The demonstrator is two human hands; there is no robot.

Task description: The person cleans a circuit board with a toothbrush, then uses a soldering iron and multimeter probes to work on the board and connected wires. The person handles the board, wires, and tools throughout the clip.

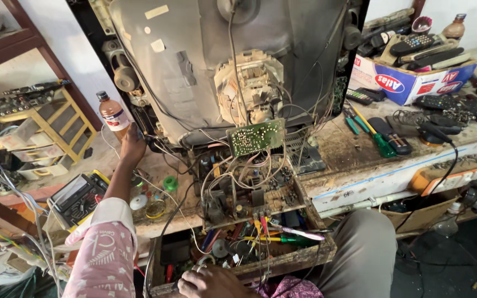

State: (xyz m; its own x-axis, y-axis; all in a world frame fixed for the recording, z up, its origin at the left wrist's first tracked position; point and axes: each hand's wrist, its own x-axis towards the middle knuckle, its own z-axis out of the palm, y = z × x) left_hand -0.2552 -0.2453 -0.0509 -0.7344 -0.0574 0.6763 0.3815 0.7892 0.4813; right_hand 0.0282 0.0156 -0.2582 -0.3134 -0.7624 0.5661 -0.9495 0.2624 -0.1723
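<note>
Wires [222, 165] and circuit board [256, 136] crowd the bench [360, 165] centre.

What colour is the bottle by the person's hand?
The bottle is amber-brown with a dark cap, seen in the head view.

Cardboard box [409, 81] at far right back of surface [354, 160]: white and blue sides, red oval marks, full of remotes. Small bottle [112, 115] at left, just beside big grey tube back: brown liquid, red cap, white and red label. Left hand [132, 146] right next to bottle, at its lower right. Yellow meter [78, 197] at left front of surface: dark face, small screen too dim to see. Pale tape patches [157, 11] on grey tube back, top middle.
</note>
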